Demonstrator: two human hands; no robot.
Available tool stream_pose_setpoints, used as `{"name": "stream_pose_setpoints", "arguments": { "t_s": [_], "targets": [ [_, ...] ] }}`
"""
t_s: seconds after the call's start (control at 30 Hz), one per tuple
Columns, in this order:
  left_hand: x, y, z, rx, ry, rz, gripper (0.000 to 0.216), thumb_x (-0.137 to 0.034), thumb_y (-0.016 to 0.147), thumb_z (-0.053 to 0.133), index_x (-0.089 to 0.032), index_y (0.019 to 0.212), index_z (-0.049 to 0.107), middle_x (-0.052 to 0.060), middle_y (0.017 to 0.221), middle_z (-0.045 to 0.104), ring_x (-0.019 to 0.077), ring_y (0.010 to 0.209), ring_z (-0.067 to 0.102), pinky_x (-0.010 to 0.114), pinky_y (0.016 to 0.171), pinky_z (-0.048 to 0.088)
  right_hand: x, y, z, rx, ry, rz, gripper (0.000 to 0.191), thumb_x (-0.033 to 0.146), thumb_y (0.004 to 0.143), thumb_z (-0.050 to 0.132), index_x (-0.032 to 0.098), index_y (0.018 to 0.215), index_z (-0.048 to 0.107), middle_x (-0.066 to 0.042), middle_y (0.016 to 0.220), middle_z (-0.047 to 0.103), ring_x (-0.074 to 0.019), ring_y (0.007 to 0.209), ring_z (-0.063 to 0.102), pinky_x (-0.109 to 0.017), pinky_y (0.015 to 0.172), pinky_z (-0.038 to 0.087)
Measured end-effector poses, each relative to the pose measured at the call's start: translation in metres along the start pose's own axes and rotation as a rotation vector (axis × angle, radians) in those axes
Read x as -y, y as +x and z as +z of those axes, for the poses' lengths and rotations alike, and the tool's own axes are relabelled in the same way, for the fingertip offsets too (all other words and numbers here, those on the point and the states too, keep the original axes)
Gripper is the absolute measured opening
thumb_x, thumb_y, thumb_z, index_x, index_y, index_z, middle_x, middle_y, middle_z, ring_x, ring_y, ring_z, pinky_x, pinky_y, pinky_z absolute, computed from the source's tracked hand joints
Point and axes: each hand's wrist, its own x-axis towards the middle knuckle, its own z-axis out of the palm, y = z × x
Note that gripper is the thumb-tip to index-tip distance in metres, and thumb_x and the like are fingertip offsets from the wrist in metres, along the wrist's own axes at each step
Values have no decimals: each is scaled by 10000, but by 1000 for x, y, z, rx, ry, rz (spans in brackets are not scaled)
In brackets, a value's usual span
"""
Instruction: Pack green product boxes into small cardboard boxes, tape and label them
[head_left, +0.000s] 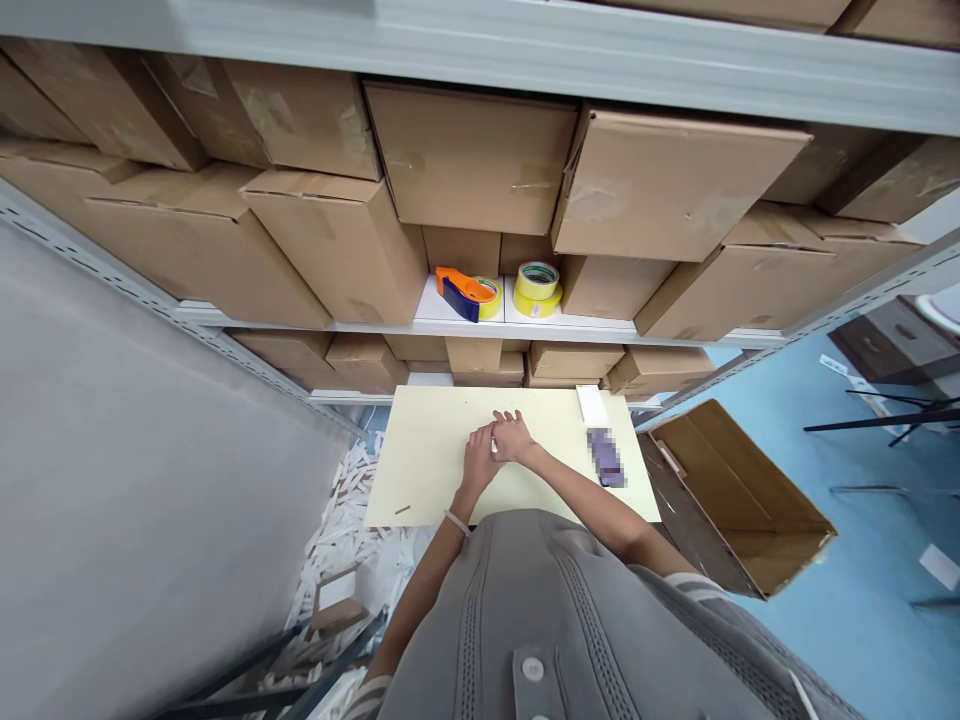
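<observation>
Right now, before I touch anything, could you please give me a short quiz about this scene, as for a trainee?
1. True or false: the orange tape dispenser lies on the table.
2. Where does the open cardboard box stand? A under the table; B on the floor, right of the table; C on the table.
3. Which wrist wears a band?
Key: 1 false, it is on the shelf; 2 B; 3 the wrist of the left hand.

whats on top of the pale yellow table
The left hand and right hand meet over a small white item, mostly covered; a white block and purple object lie nearby.
</observation>
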Motion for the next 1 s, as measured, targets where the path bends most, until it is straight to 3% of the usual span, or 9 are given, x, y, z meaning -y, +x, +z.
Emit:
{"name": "stream_pose_setpoints", "arguments": {
  "t_s": [0.17, 0.3, 0.6, 0.7, 0.8, 1.0],
  "targets": [
    [1, 9, -2, 7, 22, 65, 630, -220, 748, 626, -183, 1340, 416, 118, 1268, 550, 282, 1156, 485, 381, 939, 382, -17, -11, -6, -130, 29, -79, 589, 309, 631, 690, 67, 1163, 626, -234, 1392, 469, -382, 1239, 448, -509, 1124, 166],
    [-7, 23, -12, 17, 79, 113, 495, -133, 782, 529, -196, 1271, 480, 103, 1224, 580, 271, 1145, 489, 376, 917, 390, -25, -21, -18, -226, 70, -83, 561, 294, 649, 660, 83, 1166, 614, -201, 1350, 504, -333, 1159, 521, -461, 1118, 223],
    [-33, 55, -34, -41, 99, 154, 440, -145, 781, 543, -175, 1218, 505, 101, 1138, 599, 253, 1059, 520, 348, 891, 409, -28, -55, -84, -550, 233, -76, 538, 320, 667, 651, 162, 1171, 550, -118, 1252, 554, -276, 1062, 569, -384, 1000, 387],
    [-41, 60, -41, -53, 124, 157, 411, -172, 780, 560, -185, 1188, 523, 95, 1121, 595, 255, 1059, 523, 349, 892, 407, -22, -72, -102, -580, 281, -15, 566, 350, 677, 641, 182, 1206, 525, -105, 1265, 536, -250, 917, 611, -349, 811, 459],
    [-50, 64, -48, -50, 97, 192, 380, -207, 767, 585, -194, 1145, 544, 83, 1082, 597, 249, 1008, 537, 350, 865, 417, -17, -85, -114, -579, 284, 25, 575, 374, 683, 628, 196, 1218, 513, -103, 1281, 522, -223, 834, 616, -299, 667, 436],
    [-58, 63, -49, -10, 33, 216, 445, -234, 716, 647, -207, 1148, 543, 79, 1089, 599, 266, 1018, 544, 363, 863, 432, -14, -105, -125, -564, 278, 30, 568, 379, 672, 638, 211, 1201, 519, -101, 1278, 528, -226, 854, 610, -269, 631, 394]
  ]
}}
